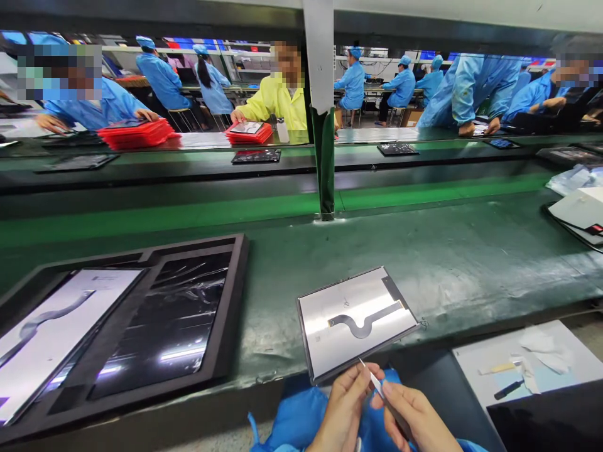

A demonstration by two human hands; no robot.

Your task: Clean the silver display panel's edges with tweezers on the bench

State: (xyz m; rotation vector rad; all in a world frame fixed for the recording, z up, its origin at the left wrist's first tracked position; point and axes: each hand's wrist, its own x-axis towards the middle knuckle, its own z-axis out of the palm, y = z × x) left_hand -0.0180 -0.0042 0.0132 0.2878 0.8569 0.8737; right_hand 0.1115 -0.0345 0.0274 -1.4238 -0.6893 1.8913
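A silver display panel (355,320) with a dark curved flex cable lies back-side up on the green bench, overhanging its near edge. Just below it my right hand (414,417) is closed on thin white tweezers (372,375) whose tip points at the panel's near edge. My left hand (342,408) is pinched at the tweezers' tip, fingers pressed together; what lies between them is too small to make out. Both hands sit over my blue-clad lap.
A black foam tray (238,295) at the left holds a silver panel (61,326) and a dark film-covered panel (174,320). A white pillar (321,107) stands mid-bench. A low shelf (475,367) at the right carries papers and small tools. Across the conveyor, workers handle red trays (136,133).
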